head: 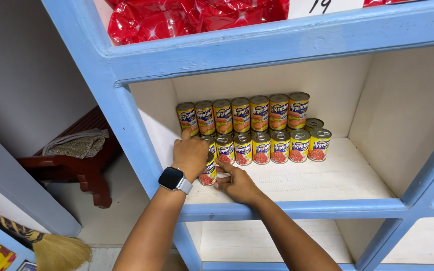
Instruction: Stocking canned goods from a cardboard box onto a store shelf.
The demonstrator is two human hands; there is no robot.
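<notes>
On the shelf (pixel 327 175), the left hand (pixel 191 153) curls around a yellow can (pixel 208 173), hiding most of it beside the can rows (pixel 262 133); the right hand (pixel 237 183) pinches its base, fingertips hidden.

Both forearms are bare, with no sleeves in view. The left wrist carries a smartwatch (pixel 172 178) with a dark square face and a pale grey band. Beside the watch, the left hand (pixel 191 154) and the right hand (pixel 238 184) wear no rings or gloves.
</notes>
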